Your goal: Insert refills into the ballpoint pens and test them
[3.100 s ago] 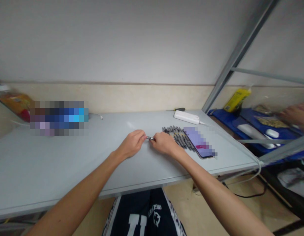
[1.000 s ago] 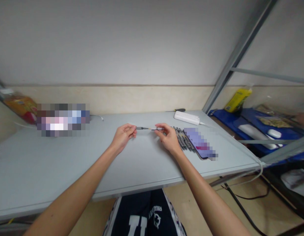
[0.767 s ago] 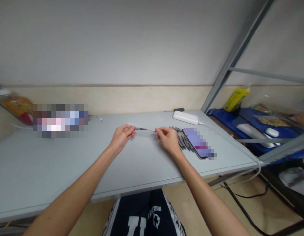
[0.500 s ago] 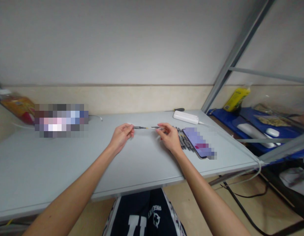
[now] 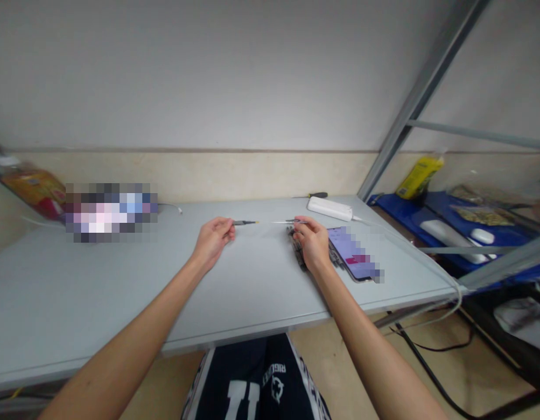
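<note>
Over the middle of the desk, my left hand (image 5: 215,238) pinches a slim dark pen-like piece (image 5: 246,222) with a yellowish tip that points right. Opposite it, my right hand (image 5: 311,236) has its fingers closed on a thin dark pen-like piece (image 5: 291,220). A fine pale rod (image 5: 279,222) sticks out leftward from those fingers. A gap separates the two pointed ends. Below and beside my right hand lies a pile of dark grey pen-like pieces (image 5: 297,252), partly covered by the hand. Just right of the pile is a phone (image 5: 346,248) with its screen lit.
A white power strip (image 5: 330,208) and a screwdriver (image 5: 318,195) lie at the back right, the strip's cable running over the desk edge. A bottle (image 5: 31,184) and a blurred-out object (image 5: 110,211) stand at the left. A metal frame post (image 5: 416,105) rises at the right.
My right hand has moved right, away from my left, and now covers part of the pile. The gap between the two held pieces has widened. My left hand has barely shifted.
</note>
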A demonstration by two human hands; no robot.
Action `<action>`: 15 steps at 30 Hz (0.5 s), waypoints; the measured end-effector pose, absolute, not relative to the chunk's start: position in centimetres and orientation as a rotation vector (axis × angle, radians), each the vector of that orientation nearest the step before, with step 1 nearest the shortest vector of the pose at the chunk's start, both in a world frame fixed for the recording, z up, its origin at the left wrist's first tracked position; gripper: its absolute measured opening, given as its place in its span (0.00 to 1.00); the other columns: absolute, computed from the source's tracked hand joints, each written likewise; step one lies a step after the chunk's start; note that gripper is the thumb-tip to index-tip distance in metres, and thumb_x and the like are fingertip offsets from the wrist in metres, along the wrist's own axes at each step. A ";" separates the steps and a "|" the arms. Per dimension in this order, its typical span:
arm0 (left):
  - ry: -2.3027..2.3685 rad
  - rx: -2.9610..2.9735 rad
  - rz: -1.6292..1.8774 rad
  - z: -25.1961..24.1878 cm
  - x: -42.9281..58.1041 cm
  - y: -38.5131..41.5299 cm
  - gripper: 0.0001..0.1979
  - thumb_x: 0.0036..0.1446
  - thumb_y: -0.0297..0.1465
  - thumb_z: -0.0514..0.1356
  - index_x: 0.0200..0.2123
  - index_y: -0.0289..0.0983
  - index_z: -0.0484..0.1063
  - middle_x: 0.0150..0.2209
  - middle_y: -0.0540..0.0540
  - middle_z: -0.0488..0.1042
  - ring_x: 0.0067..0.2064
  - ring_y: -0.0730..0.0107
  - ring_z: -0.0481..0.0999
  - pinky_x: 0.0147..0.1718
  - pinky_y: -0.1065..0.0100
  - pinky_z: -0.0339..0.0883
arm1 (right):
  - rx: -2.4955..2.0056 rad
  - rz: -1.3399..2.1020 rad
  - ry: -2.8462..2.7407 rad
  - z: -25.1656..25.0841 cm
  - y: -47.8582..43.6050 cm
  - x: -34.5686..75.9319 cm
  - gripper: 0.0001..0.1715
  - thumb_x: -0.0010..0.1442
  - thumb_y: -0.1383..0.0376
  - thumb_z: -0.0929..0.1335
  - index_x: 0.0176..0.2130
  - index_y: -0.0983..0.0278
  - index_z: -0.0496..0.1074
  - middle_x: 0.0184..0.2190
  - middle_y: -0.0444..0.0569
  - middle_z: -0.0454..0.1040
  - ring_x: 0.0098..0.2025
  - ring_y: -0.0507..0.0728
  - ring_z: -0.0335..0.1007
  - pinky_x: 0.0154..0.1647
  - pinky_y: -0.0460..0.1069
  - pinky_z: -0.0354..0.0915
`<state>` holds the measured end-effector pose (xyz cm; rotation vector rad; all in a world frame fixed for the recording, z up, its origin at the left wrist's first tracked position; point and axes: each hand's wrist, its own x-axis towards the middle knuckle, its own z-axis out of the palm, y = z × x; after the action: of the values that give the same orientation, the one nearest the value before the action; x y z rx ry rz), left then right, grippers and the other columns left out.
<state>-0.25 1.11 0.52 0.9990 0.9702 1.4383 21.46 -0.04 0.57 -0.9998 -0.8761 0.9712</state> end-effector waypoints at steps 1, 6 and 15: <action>0.969 0.997 1.441 0.5 -0.3 1.1 0.12 0.42 0.34 0.66 0.23 0.32 0.68 0.20 0.52 0.67 0.22 0.80 0.65 0.24 0.74 0.60 | -0.994 0.975 -0.875 0.6 0.0 21.5 0.13 0.40 0.64 0.70 0.31 0.65 0.72 0.22 0.41 0.68 0.22 0.48 0.61 0.22 0.45 0.58; 0.960 0.994 1.442 0.4 -0.3 1.2 0.12 0.41 0.34 0.66 0.24 0.32 0.69 0.20 0.51 0.67 0.23 0.80 0.65 0.24 0.74 0.60 | -0.987 0.977 -0.904 0.6 -0.1 21.3 0.12 0.41 0.64 0.70 0.30 0.65 0.73 0.22 0.41 0.68 0.22 0.48 0.61 0.22 0.45 0.58; 0.973 0.986 1.433 0.7 -0.2 0.9 0.12 0.41 0.34 0.67 0.24 0.32 0.69 0.19 0.51 0.67 0.22 0.80 0.65 0.24 0.74 0.60 | -0.991 1.013 -0.910 0.7 -0.2 21.1 0.12 0.40 0.65 0.71 0.30 0.65 0.73 0.21 0.42 0.69 0.25 0.50 0.63 0.24 0.45 0.60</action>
<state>-0.20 0.92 0.71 0.9861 0.9725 1.4330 21.13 -0.25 0.68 -0.9913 -0.9104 1.0128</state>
